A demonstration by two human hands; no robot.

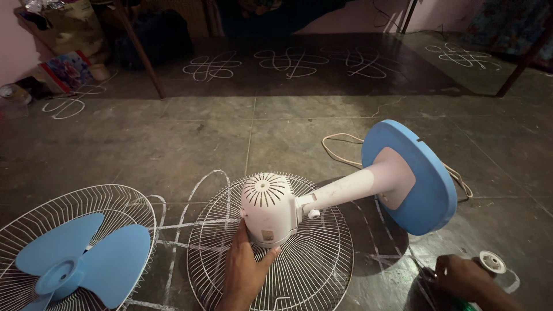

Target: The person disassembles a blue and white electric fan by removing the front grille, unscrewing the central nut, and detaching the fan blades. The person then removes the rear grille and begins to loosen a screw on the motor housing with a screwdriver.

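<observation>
we've got the left hand point(245, 270) cupping the white fan motor housing point(268, 208), which lies on its rear grille point(311, 270). the stem runs toward 2 o'clock to the blue base point(423, 184). right hand point(461, 276) at 4 o'clock grips a green-handled tool point(464, 302).

white motor housing point(269, 208) with slotted vents, white stem point(345, 189), sky-blue round base point(423, 184). white wire grilles point(311, 259). blue blades point(86, 259). grey-green floor point(173, 144) with white looping chalk patterns point(291, 62). cream cord point(337, 151).
</observation>
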